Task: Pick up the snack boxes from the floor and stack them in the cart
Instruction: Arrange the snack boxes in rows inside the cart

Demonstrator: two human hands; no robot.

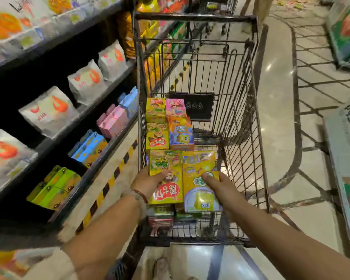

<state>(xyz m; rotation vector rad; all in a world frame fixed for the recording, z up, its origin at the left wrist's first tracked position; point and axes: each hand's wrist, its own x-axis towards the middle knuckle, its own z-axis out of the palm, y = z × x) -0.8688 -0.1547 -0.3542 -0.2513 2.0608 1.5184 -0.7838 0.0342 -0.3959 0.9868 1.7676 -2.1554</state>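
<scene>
Reaching into the wire cart (pixel 249 110), both hands are seen at its near end. A green-yellow snack box (pixel 166 176) is gripped at its left edge by the left hand (pixel 148 183), thumb curled over the face. An orange-yellow snack box (pixel 200 178), touching it on the right, is held by the right hand (pixel 220 186), thumb on top. Four more boxes (pixel 168 130) are packed against the cart's left wall farther in, others lie beneath. Store shelves (pixel 59 122) are seen left; a bracelet (pixel 141 196) is worn on the left wrist.
</scene>
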